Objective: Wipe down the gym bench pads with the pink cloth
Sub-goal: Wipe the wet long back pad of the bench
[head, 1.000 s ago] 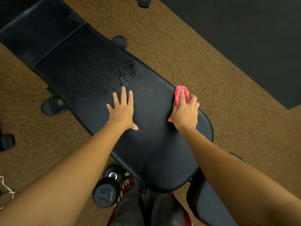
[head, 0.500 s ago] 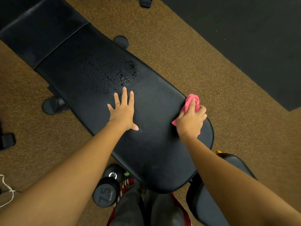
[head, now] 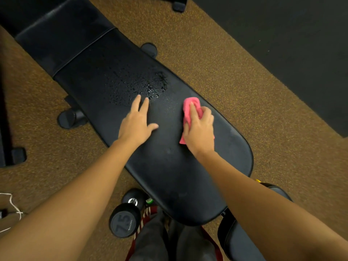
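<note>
A long black bench pad (head: 169,166) runs diagonally from upper left to lower right. Spray droplets (head: 139,87) glisten on its middle. A second black pad (head: 56,32) adjoins it at the upper left. My left hand (head: 137,123) lies flat on the long pad, fingers straight, fingertips at the edge of the wet patch. My right hand (head: 199,129) presses the bunched pink cloth (head: 190,108) onto the pad just right of the droplets, fingers bent over it.
A 7.5 dumbbell (head: 126,219) lies on the brown speckled floor (head: 235,81) by my legs. Another black padded seat (head: 243,238) sits at lower right. Bench feet (head: 69,117) stick out at left. A dark mat (head: 291,34) covers the upper right.
My right hand slid the pink cloth out to the pad's right edge, then back inward and up toward the wet patch. My left hand stayed flat on the pad.
</note>
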